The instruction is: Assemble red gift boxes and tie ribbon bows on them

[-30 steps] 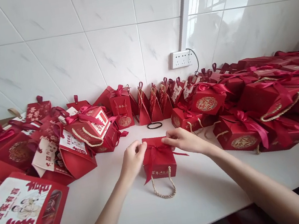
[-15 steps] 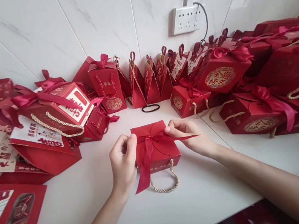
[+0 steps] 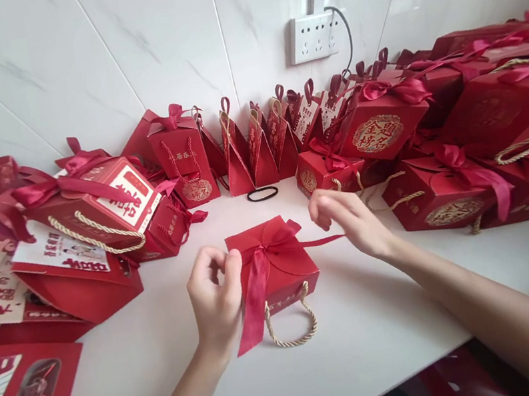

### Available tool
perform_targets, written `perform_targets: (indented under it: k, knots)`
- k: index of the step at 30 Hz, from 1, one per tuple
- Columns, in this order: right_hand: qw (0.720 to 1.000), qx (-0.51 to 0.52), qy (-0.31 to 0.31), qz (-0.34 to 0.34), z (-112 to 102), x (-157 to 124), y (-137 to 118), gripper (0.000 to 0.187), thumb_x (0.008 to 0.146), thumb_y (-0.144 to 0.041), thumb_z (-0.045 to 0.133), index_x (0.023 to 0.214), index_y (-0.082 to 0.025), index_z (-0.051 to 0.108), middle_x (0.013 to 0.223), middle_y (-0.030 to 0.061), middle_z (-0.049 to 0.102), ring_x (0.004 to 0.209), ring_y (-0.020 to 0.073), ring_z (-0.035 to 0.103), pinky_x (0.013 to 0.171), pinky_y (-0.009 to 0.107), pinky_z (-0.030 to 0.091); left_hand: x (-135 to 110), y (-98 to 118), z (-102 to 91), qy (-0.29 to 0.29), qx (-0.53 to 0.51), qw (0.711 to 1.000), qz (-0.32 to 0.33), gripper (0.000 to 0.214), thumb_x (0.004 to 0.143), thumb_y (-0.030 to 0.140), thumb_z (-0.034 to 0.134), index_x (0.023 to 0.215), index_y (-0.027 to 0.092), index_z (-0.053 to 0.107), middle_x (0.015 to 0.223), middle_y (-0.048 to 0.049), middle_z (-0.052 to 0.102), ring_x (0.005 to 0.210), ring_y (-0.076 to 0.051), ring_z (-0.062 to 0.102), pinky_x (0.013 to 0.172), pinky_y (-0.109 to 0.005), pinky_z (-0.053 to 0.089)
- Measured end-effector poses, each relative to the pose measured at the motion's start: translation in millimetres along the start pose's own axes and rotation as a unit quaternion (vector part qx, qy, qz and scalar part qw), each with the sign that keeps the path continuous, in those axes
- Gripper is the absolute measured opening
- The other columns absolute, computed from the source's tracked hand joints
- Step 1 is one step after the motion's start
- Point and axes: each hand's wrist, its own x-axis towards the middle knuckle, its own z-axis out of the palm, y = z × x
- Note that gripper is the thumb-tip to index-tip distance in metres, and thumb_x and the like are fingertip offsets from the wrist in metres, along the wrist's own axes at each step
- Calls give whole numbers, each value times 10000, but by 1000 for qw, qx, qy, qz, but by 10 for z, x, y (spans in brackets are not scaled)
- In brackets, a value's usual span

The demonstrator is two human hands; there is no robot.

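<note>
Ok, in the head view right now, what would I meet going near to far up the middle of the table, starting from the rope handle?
Twisted rope handle, ribbon-tied red box, black loop, row of peaked red boxes, tiled wall.

I could slide my right fingers [image 3: 337, 206] across the near desk [image 3: 359, 337], where the rope handle [image 3: 295, 343] juts out. A ribbon tail [image 3: 320, 241] crosses the gap beside the box [image 3: 290, 264]. Boxes [image 3: 446, 194] block my right, bags [image 3: 264, 165] the back.
</note>
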Motion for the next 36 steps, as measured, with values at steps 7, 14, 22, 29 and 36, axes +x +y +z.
perform_targets:
  k: [7,14,22,29,36]
  knots:
    - [913,-167,-3,-372,63,-95,-73,206,822,-362,590,886,-175,534,733,49,525,635,158,483,548,295,416,72,13,-97,-92,71,964,241,199,871,188,450,1024,224,572,1160,-57,537,1139,-217,495,1006,-404,402]
    - [900,-177,-1,-399,150,-95,-56,26,825,-177,549,821,-190,526,685,13,491,609,130,469,557,275,430,75,24,-102,-194,116,945,235,289,874,196,408,1044,231,638,1279,-50,526,1275,-256,418,1088,-463,340]
    - [892,-195,-18,-407,85,-90,-77,207,755,-132,490,951,-192,514,767,48,530,674,164,510,560,293,455,86,19,-111,-191,116,950,220,283,873,248,410,1044,222,635,1238,-63,558,1228,-243,463,1052,-435,378]
    - [913,-173,-21,-370,28,-92,-63,203,781,-152,505,977,-201,526,816,62,588,712,175,563,594,309,493,94,28,-111,-187,126,951,211,284,857,263,418,1026,217,641,1220,-70,573,1215,-259,472,1026,-435,391]
    - [946,-164,-44,-275,17,-83,-61,85,818,-227,557,887,-181,537,798,48,601,672,141,544,614,279,480,101,26,-109,-183,124,952,213,290,863,269,405,1027,218,639,1205,-67,578,1210,-245,475,1029,-428,380]
